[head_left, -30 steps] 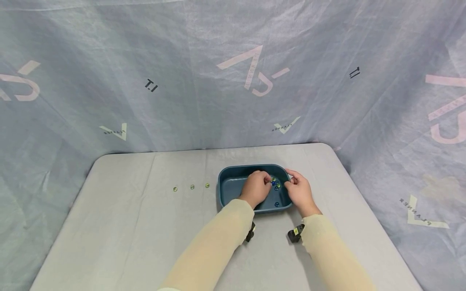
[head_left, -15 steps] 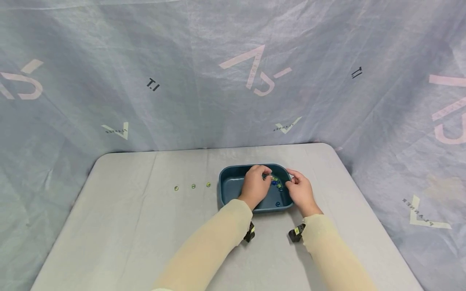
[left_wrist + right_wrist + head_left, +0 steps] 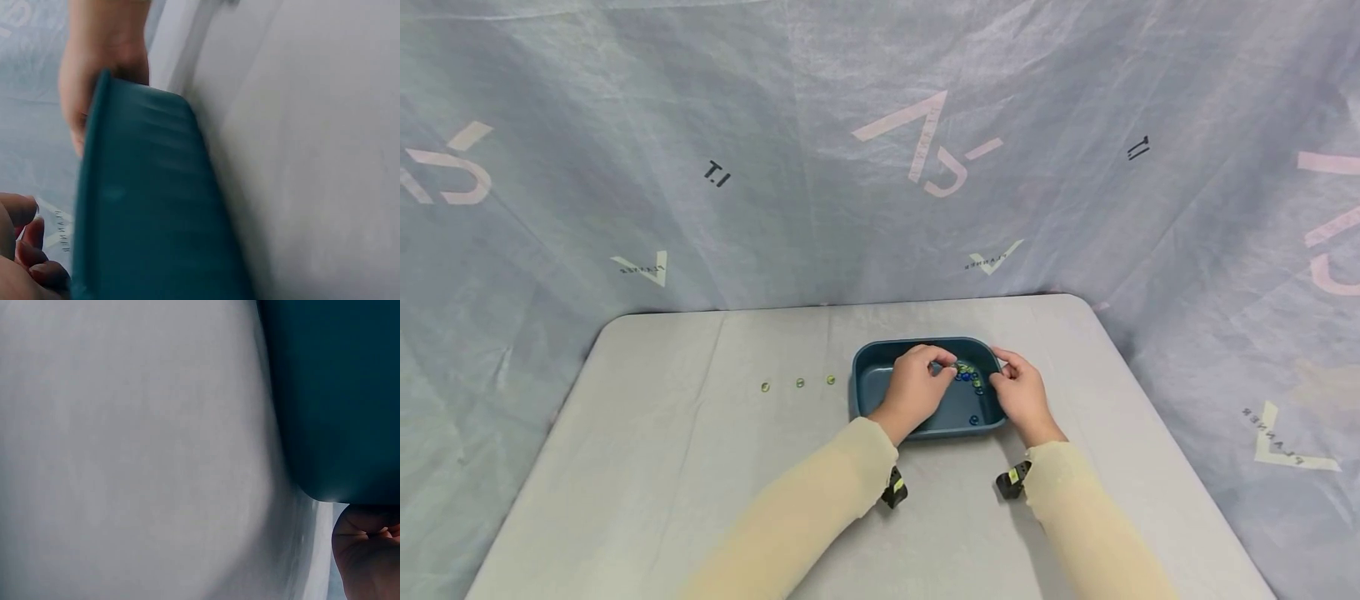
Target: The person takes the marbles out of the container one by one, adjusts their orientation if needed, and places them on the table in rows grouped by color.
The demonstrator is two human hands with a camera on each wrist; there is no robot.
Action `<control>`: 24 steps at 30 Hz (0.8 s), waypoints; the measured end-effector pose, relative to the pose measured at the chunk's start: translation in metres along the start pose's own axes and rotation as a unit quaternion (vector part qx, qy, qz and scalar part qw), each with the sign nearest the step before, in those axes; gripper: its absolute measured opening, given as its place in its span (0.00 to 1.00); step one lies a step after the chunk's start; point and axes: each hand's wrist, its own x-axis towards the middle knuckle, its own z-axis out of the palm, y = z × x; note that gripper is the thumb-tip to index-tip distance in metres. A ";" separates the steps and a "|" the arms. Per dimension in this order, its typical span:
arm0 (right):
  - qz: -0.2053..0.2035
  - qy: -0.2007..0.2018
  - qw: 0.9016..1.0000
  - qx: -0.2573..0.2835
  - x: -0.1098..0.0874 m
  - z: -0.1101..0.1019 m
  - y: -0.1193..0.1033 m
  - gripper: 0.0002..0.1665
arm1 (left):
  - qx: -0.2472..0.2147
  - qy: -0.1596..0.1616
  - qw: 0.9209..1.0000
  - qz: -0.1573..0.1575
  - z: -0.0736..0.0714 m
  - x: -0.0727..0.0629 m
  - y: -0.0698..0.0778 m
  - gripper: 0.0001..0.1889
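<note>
A dark teal plastic tub (image 3: 951, 432) stands on the cloth-covered table. Several small green and blue glass marbles (image 3: 967, 377) lie in its right half, mostly near the far right corner. Over the tub, my left hand (image 3: 917, 385) bends thumb and forefinger toward each other, tips right beside the marbles; I cannot tell whether a marble is between them. My right hand (image 3: 1021, 392) grips the tub's right rim, thumb on the inner side. The left wrist view catches the tub's outer wall (image 3: 150, 200) and the left fingers (image 3: 31, 250).
To the left of the tub, three yellow-green marbles (image 3: 800, 382) form a spaced row on the table (image 3: 760, 467). A grey printed cloth (image 3: 820, 167) hangs behind and at the sides. A black wrist camera (image 3: 1011, 482) is strapped near each sleeve cuff.
My left wrist has swung left, and its thumb and forefinger have come closer together than half a second ago. The marbles in the tub have spread out slightly. My right hand keeps its grip.
</note>
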 end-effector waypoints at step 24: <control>0.002 -0.008 1.000 0.001 -0.001 0.000 0.000 0.30 | 0.030 -0.003 0.999 0.024 -0.074 -0.033 -0.003 0.06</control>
